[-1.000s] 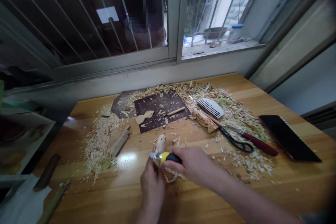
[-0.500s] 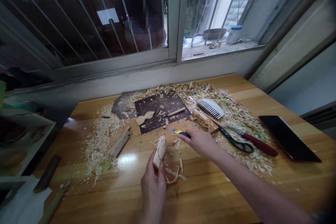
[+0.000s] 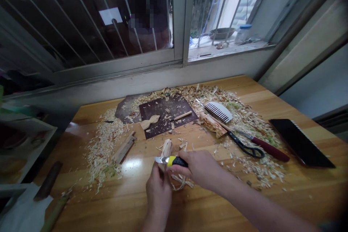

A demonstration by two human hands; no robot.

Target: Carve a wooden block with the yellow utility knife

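Note:
Low over the near middle of the table, my left hand (image 3: 159, 188) is closed round the lower end of a pale wood block (image 3: 166, 148). Gripped in my right hand (image 3: 199, 168) is a utility knife (image 3: 174, 161) with a yellow collar and black handle. Its blade lies across the block, close to my left fingertips, and covers part of the wood. Curled shavings (image 3: 182, 182) lie beneath both hands. Beyond them, a carved wooden piece with a narrow waist (image 3: 150, 122) and a thin wooden-handled tool (image 3: 182, 116) rest on a dark mat (image 3: 152, 108).
Wood shavings (image 3: 102, 148) ring the work area. Rightward lie a rough-cut wood piece (image 3: 213, 126), a white comb-like object (image 3: 219, 111), black-handled scissors (image 3: 246, 146), a red-handled tool (image 3: 270, 148) and a black tablet-like slab (image 3: 301, 143). Wood strips (image 3: 125, 147) lie at left. A barred window (image 3: 108, 43) stands behind.
My right hand has brought the utility knife back toward me and left, from beyond the block to across it. My left hand stays in place, still holding the block.

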